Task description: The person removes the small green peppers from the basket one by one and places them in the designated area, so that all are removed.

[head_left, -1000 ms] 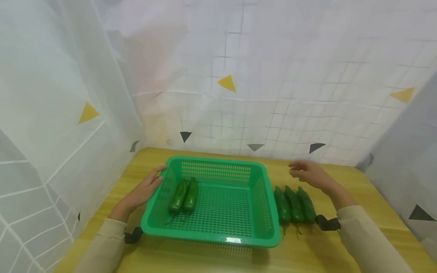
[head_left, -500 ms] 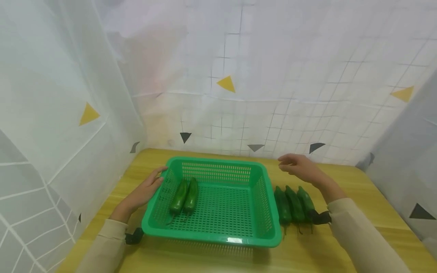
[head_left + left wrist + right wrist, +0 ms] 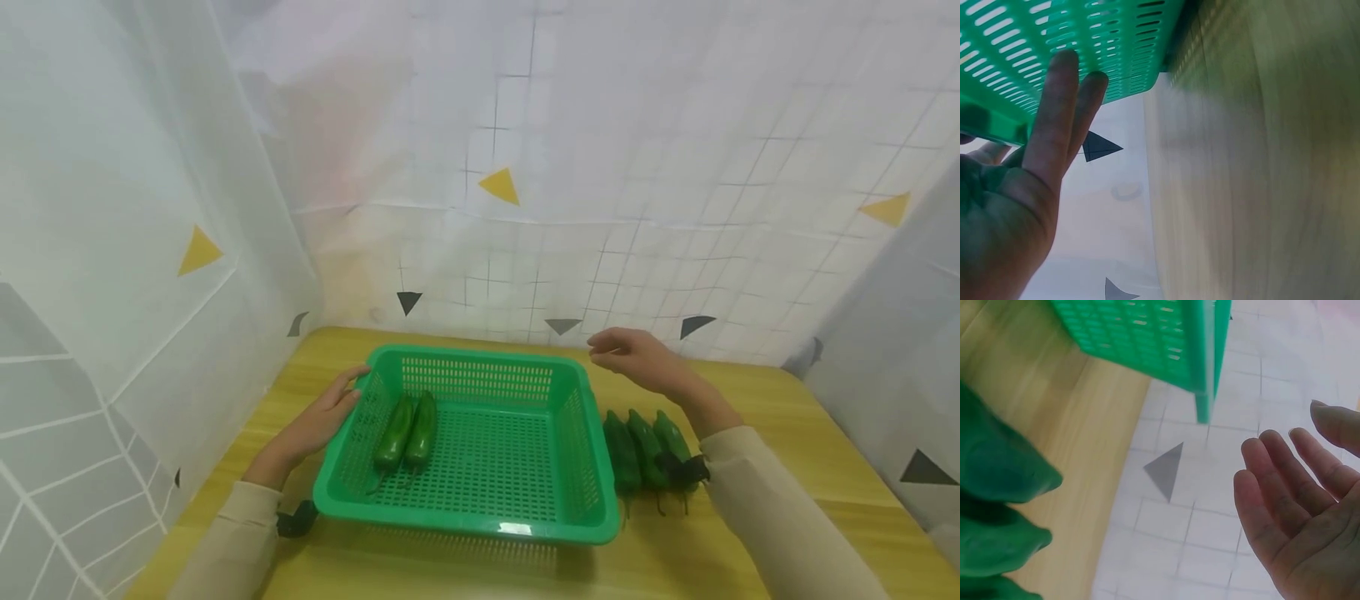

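In the head view, a green plastic basket [image 3: 487, 525] with slotted walls stands at the table's middle. Two green peppers [image 3: 422, 429] lie side by side in its left part. My left hand [image 3: 318, 421] rests against the basket's left rim; in the left wrist view, straight fingers [image 3: 1054, 119] touch the slotted outer wall. Off the basket's far right corner hovers my right hand [image 3: 637, 358], fingers loosely bent and holding nothing. Below it, three more green peppers [image 3: 647, 446] lie in a row on the table, close to the basket's right wall; the right wrist's black strap partly hides them.
The wooden table [image 3: 757, 417] is backed by a white sheet [image 3: 600, 167] with grid lines and black, grey and yellow triangles. Similar sheeting hangs on the left and right sides.
My right hand has moved left and slightly farther back, toward the basket's far right corner. My left hand, the basket and the peppers stay in place.
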Tool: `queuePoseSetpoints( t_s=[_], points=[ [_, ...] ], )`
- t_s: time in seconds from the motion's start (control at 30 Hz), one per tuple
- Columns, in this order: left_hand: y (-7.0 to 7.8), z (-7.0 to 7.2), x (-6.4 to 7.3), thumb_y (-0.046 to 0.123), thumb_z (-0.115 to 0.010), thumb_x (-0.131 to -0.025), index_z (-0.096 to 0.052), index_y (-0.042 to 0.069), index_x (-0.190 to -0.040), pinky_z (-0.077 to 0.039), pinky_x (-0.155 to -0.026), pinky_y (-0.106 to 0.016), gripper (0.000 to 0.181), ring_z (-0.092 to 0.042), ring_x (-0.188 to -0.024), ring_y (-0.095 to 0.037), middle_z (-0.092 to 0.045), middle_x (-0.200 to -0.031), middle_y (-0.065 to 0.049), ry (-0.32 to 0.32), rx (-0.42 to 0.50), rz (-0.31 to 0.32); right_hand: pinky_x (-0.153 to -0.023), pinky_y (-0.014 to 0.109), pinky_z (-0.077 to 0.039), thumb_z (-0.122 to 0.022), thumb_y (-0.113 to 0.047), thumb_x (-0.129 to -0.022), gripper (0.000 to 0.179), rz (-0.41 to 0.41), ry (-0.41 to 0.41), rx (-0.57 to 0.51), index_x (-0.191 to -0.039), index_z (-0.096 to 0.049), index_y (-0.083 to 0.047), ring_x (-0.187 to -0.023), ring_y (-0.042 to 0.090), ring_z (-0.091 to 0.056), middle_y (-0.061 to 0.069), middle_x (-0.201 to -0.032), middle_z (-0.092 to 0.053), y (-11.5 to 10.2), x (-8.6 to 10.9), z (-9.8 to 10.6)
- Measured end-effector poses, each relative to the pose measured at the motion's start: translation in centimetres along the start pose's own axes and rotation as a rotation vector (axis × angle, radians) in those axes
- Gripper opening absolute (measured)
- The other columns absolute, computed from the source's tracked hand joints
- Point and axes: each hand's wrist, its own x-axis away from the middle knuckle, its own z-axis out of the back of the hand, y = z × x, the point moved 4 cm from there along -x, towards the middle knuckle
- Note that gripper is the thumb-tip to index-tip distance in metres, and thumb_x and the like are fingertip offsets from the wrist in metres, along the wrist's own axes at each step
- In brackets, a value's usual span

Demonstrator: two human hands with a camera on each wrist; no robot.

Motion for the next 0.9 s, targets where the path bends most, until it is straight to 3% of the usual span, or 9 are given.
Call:
queuePoseSetpoints(
  t_s=[0.2, 0.53, 0.67, 0.9],
  points=[
    [-0.5, 0.1, 0.5, 0.035, -0.032, -0.113, -0.020, 0.016, -0.161, -0.027, -0.110, -0.069, 0.053, -0.030, -0.142, -0.051, -0.018, -0.164, -0.022, 0.015, -0.031, 0.035, -0.097, 0.056, -0.050, -0.060, -0.020, -0.104, 0.037, 0.015, -0.008, -0.002, -0.133, -0.059, 0.003, -0.118, 0.041, -0.061, 0.021, -0.126, -0.065, -1.3, -1.4, -0.7],
    [-0.3, -0.1, 0.3, 0.032, -0.032, -0.114, -0.021, 0.014, -0.161, -0.024, -0.111, -0.070, 0.052, -0.026, -0.144, -0.052, -0.012, -0.166, -0.021, 0.020, -0.035, 0.015, -0.099, 0.056, -0.048, -0.061, -0.020, -0.104, 0.036, 0.069, -0.012, 0.004, -0.133, -0.061, 0.001, -0.121, 0.040, -0.059, 0.018, -0.126, -0.065, -3.6, -3.0, -1.3],
    [0.0, 0.0, 0.2, 0.031, -0.032, -0.114, -0.021, 0.012, -0.160, -0.027, -0.111, -0.069, 0.051, -0.029, -0.142, -0.052, -0.015, -0.165, -0.023, 0.023, -0.045, 0.005, -0.100, 0.056, -0.047, -0.061, -0.020, -0.104, 0.036, 0.067, -0.021, -0.007, -0.134, -0.061, 0.001, -0.122, 0.040, -0.059, 0.020, -0.129, -0.064, -4.6, -3.6, -1.8],
    [-0.2, -0.1, 0.0, 0.031, -0.031, -0.114, -0.021, 0.015, -0.160, -0.043, -0.104, -0.057, 0.050, -0.048, -0.131, -0.045, -0.037, -0.152, -0.027, 0.009, 0.007, 0.030, -0.099, 0.053, -0.048, -0.062, -0.020, -0.103, 0.034, 0.068, -0.059, -0.044, -0.132, -0.063, -0.002, -0.121, 0.035, -0.059, 0.016, -0.127, -0.065, -6.8, -4.6, -3.5]
  ],
)
